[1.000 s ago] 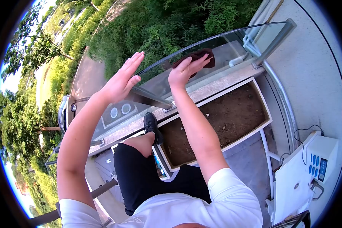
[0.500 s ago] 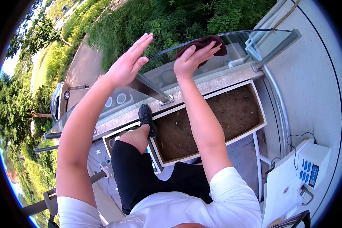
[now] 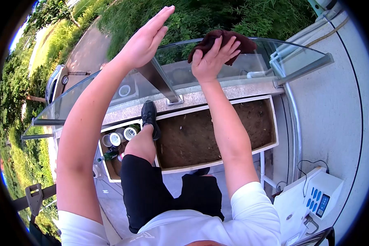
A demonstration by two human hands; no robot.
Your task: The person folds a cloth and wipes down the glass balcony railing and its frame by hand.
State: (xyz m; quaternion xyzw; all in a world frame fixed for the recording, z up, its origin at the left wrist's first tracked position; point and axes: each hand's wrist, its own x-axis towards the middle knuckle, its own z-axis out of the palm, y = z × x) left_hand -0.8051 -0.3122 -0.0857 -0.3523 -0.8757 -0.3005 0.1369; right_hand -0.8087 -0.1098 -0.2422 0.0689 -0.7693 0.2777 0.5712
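A dark brown cloth [image 3: 242,44] is draped over the top edge of the glass railing panel [image 3: 180,61]. My right hand [image 3: 212,61] presses on it, fingers spread across the fabric. To the left, my left hand [image 3: 145,44] is raised beside the metal railing post [image 3: 159,80], holding nothing. Its fingers are stretched out and the thumb stands a little apart. Whether the left palm touches the glass, I cannot tell.
A long planter box of soil [image 3: 184,139] lies below the railing. One shoe [image 3: 149,117] rests on its edge near the ledge. White pots [image 3: 130,133] and bottles fill the planter's left section. At right stand a metal pipe [image 3: 293,123] and a white box with buttons [image 3: 322,197].
My left hand has moved up and slightly right. The right hand, with the cloth, has shifted slightly right along the glass edge, and its fingers are more spread. The camera view has shifted.
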